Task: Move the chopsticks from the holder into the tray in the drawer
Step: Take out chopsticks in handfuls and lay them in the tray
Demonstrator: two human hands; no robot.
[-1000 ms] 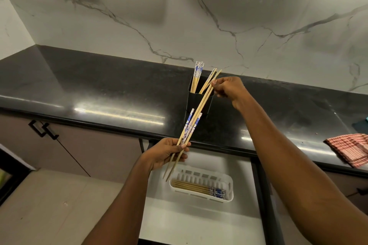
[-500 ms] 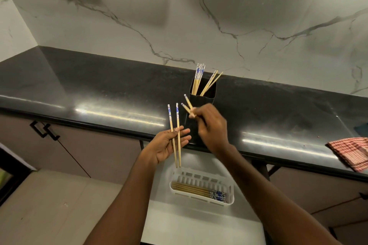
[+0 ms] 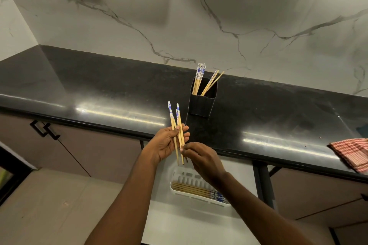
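A black square holder stands on the dark countertop with several wooden chopsticks sticking out, some with blue-patterned tops. My left hand holds a small bundle of chopsticks upright, blue ends up, above the open drawer. My right hand pinches the lower part of that bundle from the right. Below, a white slotted tray lies in the white drawer and holds several chopsticks laid flat, partly hidden by my right forearm.
The black counter runs across the view, its front edge just behind my hands. A red checked cloth lies on it at the far right. Cabinet doors with black handles are at the left. A marble wall rises behind.
My right hand came down from the holder with chopsticks and joined them to the ones in my left hand; the bundle is now gathered together upright.
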